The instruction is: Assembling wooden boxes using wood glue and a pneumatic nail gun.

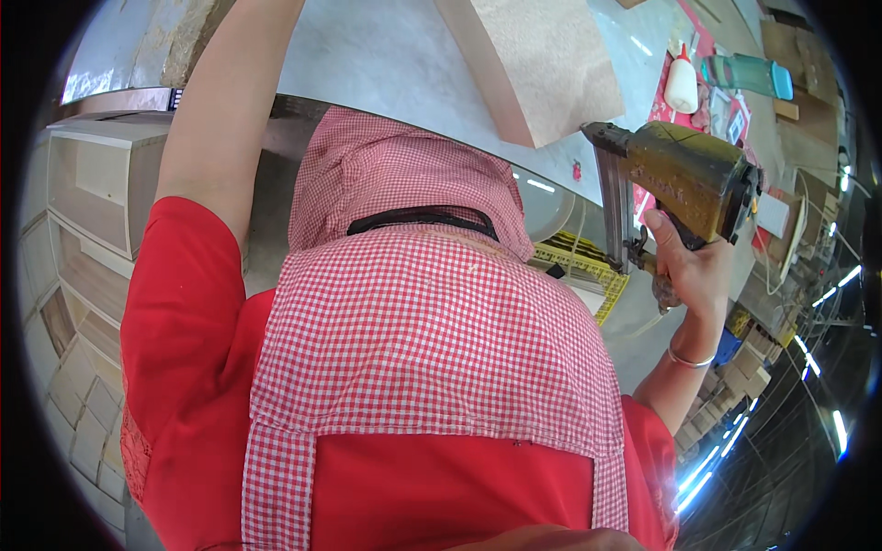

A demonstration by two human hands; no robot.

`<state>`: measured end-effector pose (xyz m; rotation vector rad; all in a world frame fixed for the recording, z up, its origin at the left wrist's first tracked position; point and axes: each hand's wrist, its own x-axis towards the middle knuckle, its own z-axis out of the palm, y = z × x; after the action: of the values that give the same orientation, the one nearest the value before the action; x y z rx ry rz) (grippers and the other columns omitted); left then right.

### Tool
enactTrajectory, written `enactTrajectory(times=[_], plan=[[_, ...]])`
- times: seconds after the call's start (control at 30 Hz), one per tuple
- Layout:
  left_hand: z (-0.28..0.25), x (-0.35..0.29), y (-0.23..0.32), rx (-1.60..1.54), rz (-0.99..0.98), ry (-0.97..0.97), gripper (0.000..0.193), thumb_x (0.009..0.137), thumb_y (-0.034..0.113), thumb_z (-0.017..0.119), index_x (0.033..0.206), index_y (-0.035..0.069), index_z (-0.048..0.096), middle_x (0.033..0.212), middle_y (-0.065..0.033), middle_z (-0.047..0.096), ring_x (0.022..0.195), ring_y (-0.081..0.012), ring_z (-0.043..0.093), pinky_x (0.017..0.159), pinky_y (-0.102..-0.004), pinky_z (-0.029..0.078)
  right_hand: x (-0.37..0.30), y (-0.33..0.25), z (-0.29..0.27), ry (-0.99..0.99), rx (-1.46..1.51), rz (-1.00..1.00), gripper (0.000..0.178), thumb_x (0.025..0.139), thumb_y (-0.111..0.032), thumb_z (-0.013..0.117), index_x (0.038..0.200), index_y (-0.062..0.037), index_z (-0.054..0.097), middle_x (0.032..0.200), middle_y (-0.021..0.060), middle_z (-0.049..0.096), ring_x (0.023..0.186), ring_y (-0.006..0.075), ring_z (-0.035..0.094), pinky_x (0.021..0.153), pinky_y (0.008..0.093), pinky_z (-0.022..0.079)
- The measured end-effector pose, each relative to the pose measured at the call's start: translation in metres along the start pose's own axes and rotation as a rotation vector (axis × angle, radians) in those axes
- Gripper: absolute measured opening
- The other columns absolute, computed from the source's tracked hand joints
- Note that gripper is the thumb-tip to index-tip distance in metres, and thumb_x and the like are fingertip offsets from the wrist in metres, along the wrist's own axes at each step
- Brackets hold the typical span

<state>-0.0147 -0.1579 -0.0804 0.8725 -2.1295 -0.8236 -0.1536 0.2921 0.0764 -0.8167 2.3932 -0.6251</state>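
1. Counter (367, 78): the largest item recorded. Its pale, glossy top ran across the far side of the scene, beyond the person's body.
2. Shelving (147, 174): pale, open-fronted units stood at the left, lower than the counter.
3. Apron (432, 340): red-and-white check, worn over a red short-sleeved top, with its lower part reaching to the counter's near edge.
4. Wooden piece (560, 69): pale, with a broad upper face and a side face turned left. It lay on the counter right of centre, its near end close to the near edge and its far end cut off by the frame.
5. Nail gun (694, 174): dark yellow body, worn and stained, located at the right. Its nose pointed left, just beside the near right corner of the wooden piece; contact could not be confirmed.
6. Hands: the right hand (695, 275) was wrapped around the nail gun's handle, thumb toward the body of the tool. The left forearm (225, 119) extended over the counter and out of frame; the state of the left hand could not be told.
7. Teal bottle (749, 75): lying on its side, far right.
8. White bottle (682, 84): red-tipped, just left of the teal bottle.
9. Bracelet (691, 361): silver-coloured, on the right wrist.
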Motion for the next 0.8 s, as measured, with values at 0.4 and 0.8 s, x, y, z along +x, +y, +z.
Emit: enactTrajectory(times=[0.4,0.8], plan=[[-0.017,-0.071,0.051,0.115,-0.176,0.098,0.048,0.075,0.029,0.074,0.111,-0.001,0.061,0.115,-0.0251,0.063,0.109,-0.036,0.06,0.094,-0.0417,0.047,-0.001,0.014,0.009,0.065,0.158,-0.174,0.021,0.085,-0.019,0.076,0.094,-0.0032,0.066,0.065,-0.0027,0.057,0.047,0.0042,0.047,0.041,0.0215,0.034],[-0.041,-0.169,0.101,0.218,0.506,-0.02,0.066,0.067,0.031,0.082,0.12,0.004,0.054,0.134,-0.0214,0.05,0.123,-0.0363,0.048,0.103,-0.0436,0.039,0.004,0.03,-0.037,0.196,0.084,0.038,0.026,0.085,-0.023,0.076,0.087,0.0003,0.063,0.059,-0.0018,0.056,0.04,0.0055,0.045,0.037,0.0239,0.035]])
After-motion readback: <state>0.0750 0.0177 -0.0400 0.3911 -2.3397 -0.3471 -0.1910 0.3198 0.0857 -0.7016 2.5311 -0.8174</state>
